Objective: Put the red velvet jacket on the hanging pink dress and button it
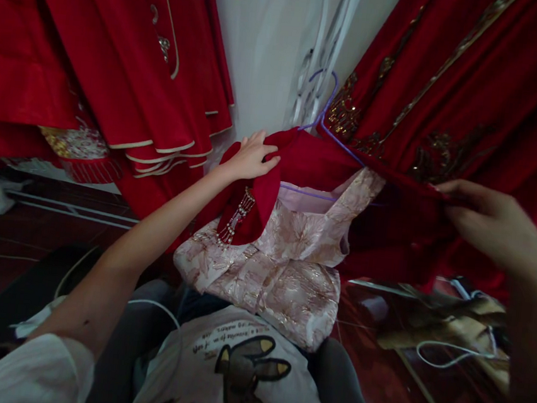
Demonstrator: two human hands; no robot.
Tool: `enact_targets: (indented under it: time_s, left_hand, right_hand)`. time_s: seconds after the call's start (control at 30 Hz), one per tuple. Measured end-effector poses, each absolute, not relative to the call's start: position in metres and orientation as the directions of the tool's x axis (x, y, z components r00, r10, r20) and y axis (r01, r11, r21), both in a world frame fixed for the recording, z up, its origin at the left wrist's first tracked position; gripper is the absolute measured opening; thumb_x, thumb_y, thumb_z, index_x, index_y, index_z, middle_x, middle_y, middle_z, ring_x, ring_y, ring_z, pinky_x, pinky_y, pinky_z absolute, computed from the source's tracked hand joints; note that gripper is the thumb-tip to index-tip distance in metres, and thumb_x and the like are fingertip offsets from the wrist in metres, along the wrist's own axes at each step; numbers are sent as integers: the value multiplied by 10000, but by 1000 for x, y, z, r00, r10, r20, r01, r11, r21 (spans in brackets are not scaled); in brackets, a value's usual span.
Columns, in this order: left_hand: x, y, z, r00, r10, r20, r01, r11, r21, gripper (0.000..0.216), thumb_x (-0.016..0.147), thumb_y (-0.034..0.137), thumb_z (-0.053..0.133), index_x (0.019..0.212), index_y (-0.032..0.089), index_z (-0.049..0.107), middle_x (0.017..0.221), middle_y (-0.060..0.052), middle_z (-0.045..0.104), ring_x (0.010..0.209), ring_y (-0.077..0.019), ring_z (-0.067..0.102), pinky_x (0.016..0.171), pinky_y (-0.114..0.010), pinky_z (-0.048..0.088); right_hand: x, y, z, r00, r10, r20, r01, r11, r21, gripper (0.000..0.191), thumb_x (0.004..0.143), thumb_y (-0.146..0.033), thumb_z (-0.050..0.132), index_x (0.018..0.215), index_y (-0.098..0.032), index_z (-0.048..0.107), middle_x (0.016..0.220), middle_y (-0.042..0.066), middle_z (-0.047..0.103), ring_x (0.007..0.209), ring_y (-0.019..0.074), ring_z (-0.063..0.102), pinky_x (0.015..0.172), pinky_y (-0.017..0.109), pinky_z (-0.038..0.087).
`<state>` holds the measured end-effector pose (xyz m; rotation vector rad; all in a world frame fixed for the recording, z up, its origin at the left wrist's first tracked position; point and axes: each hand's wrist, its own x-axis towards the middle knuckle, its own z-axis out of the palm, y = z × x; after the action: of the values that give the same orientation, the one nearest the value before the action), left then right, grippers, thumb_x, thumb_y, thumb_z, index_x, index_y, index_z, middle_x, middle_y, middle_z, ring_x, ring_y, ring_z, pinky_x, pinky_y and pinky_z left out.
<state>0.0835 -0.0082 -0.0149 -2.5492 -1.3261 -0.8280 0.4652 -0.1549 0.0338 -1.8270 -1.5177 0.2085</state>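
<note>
A red jacket (310, 158) hangs open on a purple hanger (327, 115), over a pale pink brocade dress (286, 260). My left hand (251, 157) is closed on the jacket's left front edge, just above a beaded tassel clasp (234, 218). My right hand (485, 219) grips the jacket's right side, fingers curled round the dark red cloth. The dress's skirt rests on my lap.
Red embroidered garments hang at the left (96, 64) and at the right (460, 80), with a white wall (265, 43) between them. Several white hangers (317, 60) hang by the wall. White cables (448, 355) and gold items lie on the dark floor at right.
</note>
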Motion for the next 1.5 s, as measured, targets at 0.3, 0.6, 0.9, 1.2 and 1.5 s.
enact_targets:
  time_s: [0.3, 0.6, 0.9, 1.2, 1.5]
  left_hand:
    - [99, -24, -19, 373, 741, 559, 862, -499, 86, 281, 946, 356, 462, 987, 156, 655, 1135, -180, 529, 1154, -365, 502, 938, -523, 416]
    - [96, -37, -25, 219, 723, 655, 889, -424, 171, 255, 926, 377, 502, 1006, 220, 688, 1314, -164, 503, 1307, -376, 400, 1065, -586, 307]
    - [134, -86, -45, 193, 752, 630, 923, -357, 143, 280, 975, 318, 419, 1123, 149, 586, 1042, -142, 670, 995, -284, 632, 900, -412, 455]
    - [153, -85, -78, 206, 768, 607, 802, -488, 345, 195, 881, 161, 541, 1074, 145, 522, 988, -125, 684, 949, -255, 671, 835, -362, 511]
    - [151, -105, -109, -260, 794, 550, 5, -569, 822, 235, 833, 222, 674, 1016, 208, 528, 966, -51, 696, 913, -144, 693, 828, -272, 560]
  right_hand:
    - [324, -91, -22, 88, 900, 426, 172, 407, -897, 162, 556, -103, 410, 658, -174, 513, 603, -37, 461, 541, 89, 404, 553, 224, 322]
    - [295, -92, -65, -222, 839, 497, 197, 538, -820, 255, 578, -108, 408, 805, -212, 458, 795, -9, 523, 774, 141, 528, 783, 279, 441]
    - [303, -95, -77, -193, 708, 679, 314, 701, -641, 611, 615, 12, 386, 1162, -254, 441, 1172, 62, 507, 1152, 179, 495, 966, 337, 454]
    - [299, -91, -93, -234, 752, 617, 264, 659, -704, 559, 661, -22, 437, 1180, -230, 441, 1190, 75, 504, 1149, 188, 512, 1036, 387, 429]
    - [286, -112, -90, -78, 835, 545, 121, 551, -826, 255, 887, -383, 602, 1091, -248, 531, 1113, 52, 605, 1001, 166, 613, 782, 272, 544]
